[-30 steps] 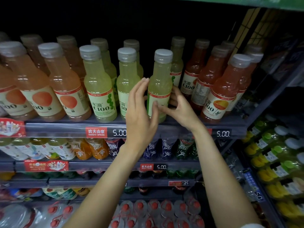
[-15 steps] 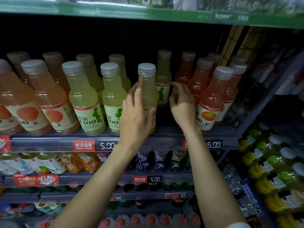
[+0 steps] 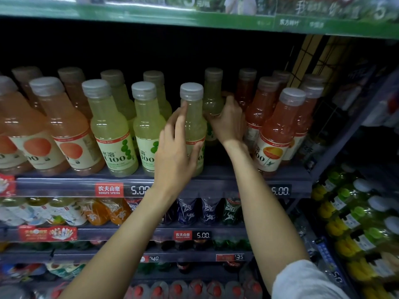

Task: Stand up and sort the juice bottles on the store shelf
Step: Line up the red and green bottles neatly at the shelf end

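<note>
Head view: left hand (image 3: 175, 147) grips front green bottle (image 3: 192, 117); right hand (image 3: 227, 121) grips the rear green bottle (image 3: 212, 98).

The dark store shelf (image 3: 216, 171) carries upright rows of orange, green and red juice bottles (image 3: 112, 130).

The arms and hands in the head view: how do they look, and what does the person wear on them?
Both forearms are bare. The left hand and right hand show no gloves, rings or watch. A light grey sleeve covers the right upper arm.
</note>
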`<act>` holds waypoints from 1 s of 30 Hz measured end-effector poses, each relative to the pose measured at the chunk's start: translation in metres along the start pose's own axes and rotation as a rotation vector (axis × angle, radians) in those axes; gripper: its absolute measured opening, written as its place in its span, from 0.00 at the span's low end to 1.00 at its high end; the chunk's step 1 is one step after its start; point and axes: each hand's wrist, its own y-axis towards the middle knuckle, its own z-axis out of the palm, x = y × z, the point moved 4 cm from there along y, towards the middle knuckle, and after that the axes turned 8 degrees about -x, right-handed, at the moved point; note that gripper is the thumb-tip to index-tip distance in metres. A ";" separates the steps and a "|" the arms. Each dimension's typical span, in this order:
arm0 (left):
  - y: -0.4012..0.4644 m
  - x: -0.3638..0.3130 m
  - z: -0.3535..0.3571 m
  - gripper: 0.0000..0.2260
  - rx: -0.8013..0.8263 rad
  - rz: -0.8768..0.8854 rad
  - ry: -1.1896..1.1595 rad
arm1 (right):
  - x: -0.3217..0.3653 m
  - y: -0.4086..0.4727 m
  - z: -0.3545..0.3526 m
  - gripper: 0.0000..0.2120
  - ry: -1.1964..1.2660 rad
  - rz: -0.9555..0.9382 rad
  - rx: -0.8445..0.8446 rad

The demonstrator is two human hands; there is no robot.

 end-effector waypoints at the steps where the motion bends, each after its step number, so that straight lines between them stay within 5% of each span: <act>1: 0.000 -0.001 0.000 0.34 0.000 0.002 0.000 | -0.001 -0.001 -0.002 0.27 0.032 0.006 0.020; 11: -0.002 -0.001 0.002 0.32 -0.011 0.032 0.025 | -0.006 -0.015 0.005 0.28 0.424 0.025 0.478; 30: -0.004 -0.003 -0.001 0.33 -0.048 0.078 0.022 | 0.007 -0.017 0.005 0.22 0.578 0.211 0.616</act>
